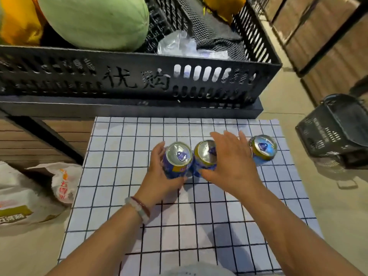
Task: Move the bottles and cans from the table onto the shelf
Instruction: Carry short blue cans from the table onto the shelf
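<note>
The desk wears a pale cloth with a dark grid. Three cans stand upright on it in a row toward twelve o'clock: left can, middle can touching it, right can apart at two o'clock.

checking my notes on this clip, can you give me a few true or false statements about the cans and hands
1. Three cans stand upright on the checked cloth. True.
2. The left hand grips the left can. True.
3. The right can is held by the right hand. False: it stands alone, untouched; the right hand is spread over the middle can.
4. The black crate holds only cans. False: a green melon lies in it.
</note>
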